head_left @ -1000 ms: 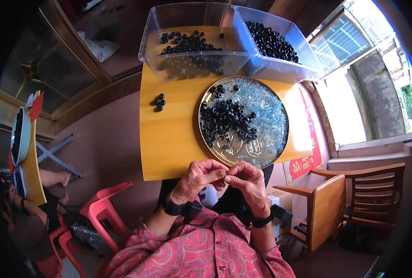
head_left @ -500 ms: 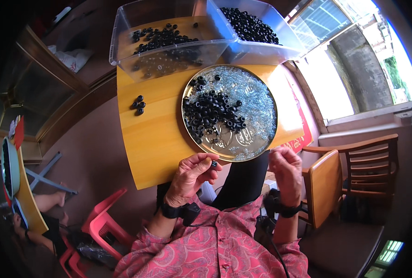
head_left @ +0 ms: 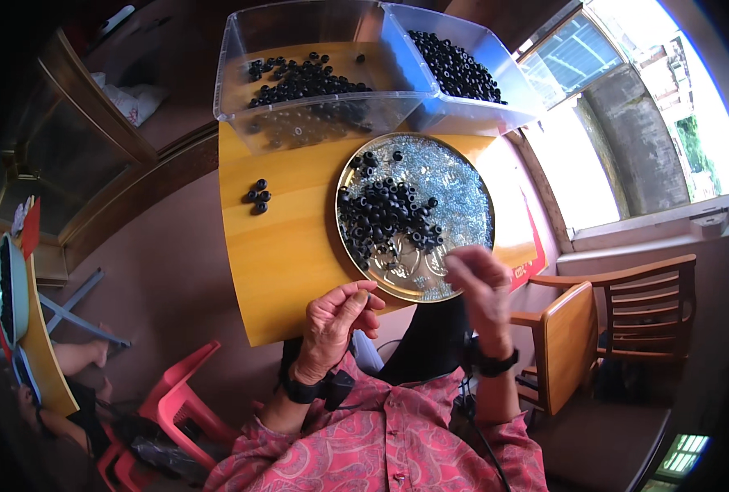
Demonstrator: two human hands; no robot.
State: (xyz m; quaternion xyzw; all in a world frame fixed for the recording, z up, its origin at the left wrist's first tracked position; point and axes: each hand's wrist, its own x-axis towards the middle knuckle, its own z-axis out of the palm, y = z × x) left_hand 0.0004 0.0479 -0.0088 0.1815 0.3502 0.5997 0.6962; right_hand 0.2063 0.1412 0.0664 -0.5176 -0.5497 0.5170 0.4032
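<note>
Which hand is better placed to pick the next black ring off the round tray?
Probably the right hand: it hovers over the round tray beside the black rings. The left hand sits off it, fingers curled.

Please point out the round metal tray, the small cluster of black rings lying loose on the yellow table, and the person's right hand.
round metal tray [head_left: 463,176], head view, bare upper surface.
small cluster of black rings [head_left: 257,197], head view, centre.
right hand [head_left: 481,277], head view, back of hand.
</note>
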